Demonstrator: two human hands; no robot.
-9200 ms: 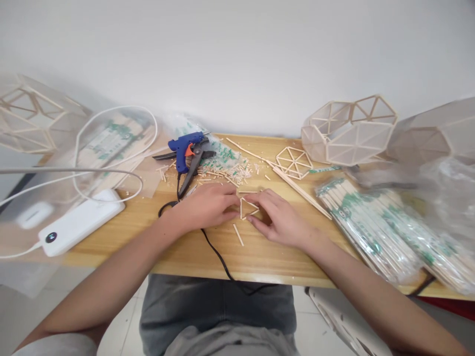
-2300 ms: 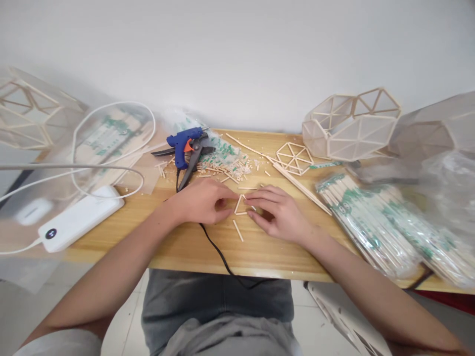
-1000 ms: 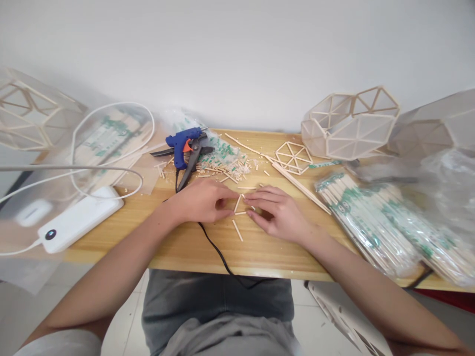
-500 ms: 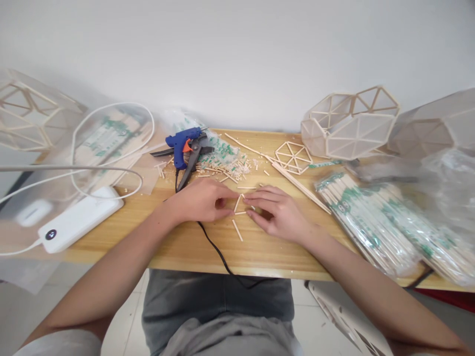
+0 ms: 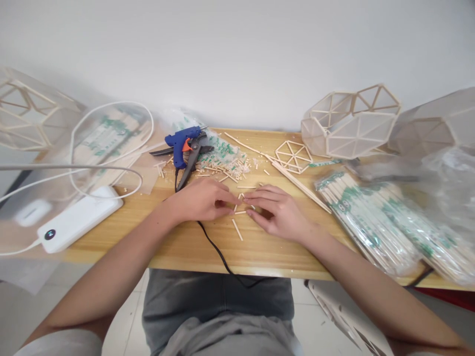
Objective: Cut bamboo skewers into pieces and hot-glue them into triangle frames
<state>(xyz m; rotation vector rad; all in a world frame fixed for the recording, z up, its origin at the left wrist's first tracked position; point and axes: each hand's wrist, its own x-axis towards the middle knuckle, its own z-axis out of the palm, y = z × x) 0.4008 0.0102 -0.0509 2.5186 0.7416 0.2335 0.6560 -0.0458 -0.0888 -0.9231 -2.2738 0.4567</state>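
Observation:
Short wooden sticks (image 5: 240, 212) lie in a small triangle on the wooden table, between my two hands. My left hand (image 5: 208, 200) has its index finger and thumb closed at the triangle's left corners, against a slanted stick (image 5: 236, 207). From the other side my right hand (image 5: 276, 210) pinches the triangle's right side, fingertips at its top corner and thumb at the lower right. The fingertips partly hide the joints. A loose short stick (image 5: 237, 230) lies just in front, and another stick (image 5: 246, 187) lies behind.
Behind my left hand lie a blue glue gun (image 5: 181, 143), black-handled cutters (image 5: 193, 160) and many stick offcuts (image 5: 233, 170). A hexagonal stick frame (image 5: 293, 157) and a panelled stick structure (image 5: 351, 123) stand right, near bagged sticks (image 5: 367, 222). A white power bank (image 5: 79, 220) lies left.
My left index finger has slid slightly right and down over the slanted stick, near the triangle's top. My right hand stays nearly still.

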